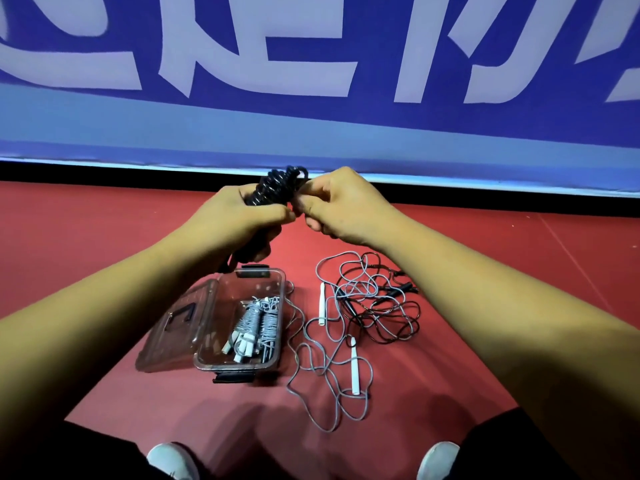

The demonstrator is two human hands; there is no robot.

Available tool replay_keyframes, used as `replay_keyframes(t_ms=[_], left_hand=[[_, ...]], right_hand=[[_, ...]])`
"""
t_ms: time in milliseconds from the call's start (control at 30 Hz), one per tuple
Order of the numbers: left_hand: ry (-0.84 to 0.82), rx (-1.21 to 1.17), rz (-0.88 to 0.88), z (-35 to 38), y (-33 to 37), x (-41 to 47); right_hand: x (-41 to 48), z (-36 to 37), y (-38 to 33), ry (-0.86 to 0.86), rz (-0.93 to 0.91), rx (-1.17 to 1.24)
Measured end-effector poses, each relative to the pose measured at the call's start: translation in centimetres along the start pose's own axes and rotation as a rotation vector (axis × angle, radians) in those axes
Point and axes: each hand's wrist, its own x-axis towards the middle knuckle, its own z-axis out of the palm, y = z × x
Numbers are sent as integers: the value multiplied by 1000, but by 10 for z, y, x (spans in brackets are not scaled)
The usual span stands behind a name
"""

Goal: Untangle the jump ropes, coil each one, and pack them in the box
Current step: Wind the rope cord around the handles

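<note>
hands grip one coiled black rope: left hand clenched round it, right hand pinching its end above the box.

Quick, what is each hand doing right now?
Left hand: closed around the black rope coil.
Right hand: closed, pinching the same coil's end.

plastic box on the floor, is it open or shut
Open. The clear box has its lid swung out to its left side, and coiled grey ropes with white handles lie uncovered inside.
</note>
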Motion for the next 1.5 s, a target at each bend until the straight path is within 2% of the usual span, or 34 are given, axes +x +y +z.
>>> replay_keyframes(t_ms=[133, 267, 367, 533, 633, 700, 767, 867, 967, 1033, 1133, 1200, 1333, 1400, 1500], left_hand=[[52, 2, -55, -3, 3, 6], [48, 231, -128, -2, 2, 5], [26, 271, -164, -3, -4, 4], [47, 343, -114, -9, -12, 10], [10, 479, -122, -13, -12, 10], [-92, 672, -169, -15, -9, 9], [-204, 850, -166, -18, -10, 8], [-271, 1058, -37, -19, -14, 3], [-184, 1390, 216, -16, -19, -1], [-88, 1514, 367, -14, -19, -3], [-22, 1654, 596, -13, -17, -5], [-32, 1664, 685, -14, -14, -5], [-128, 1450, 895, -24, -12, 0], [-226, 1287, 834, -28, -12, -2], [-262, 997, 632, -19, -9, -10]], right_hand=[[5, 8, 2, 8, -43, -243], [2, 15, 13, -28, -33, -437], [-5, 20, 10, -47, -33, -660], [-14, 20, -12, -23, -232, -949], [-15, 19, -7, 2, -325, -966], [-14, 27, -1, -62, -361, -900], [-16, 39, 0, -196, -368, -786], [-13, 41, 0, -304, -308, -782], [-11, 30, 2, -274, -183, -514], [-12, 21, 0, -238, -110, -355], [-17, 14, -5, -177, -62, -281], [-17, 10, -4, -154, -25, -189], [-17, 9, -3, -201, 81, 399], [-17, 9, -2, -230, 97, 479], [-13, 6, 2, -200, 91, 376]])
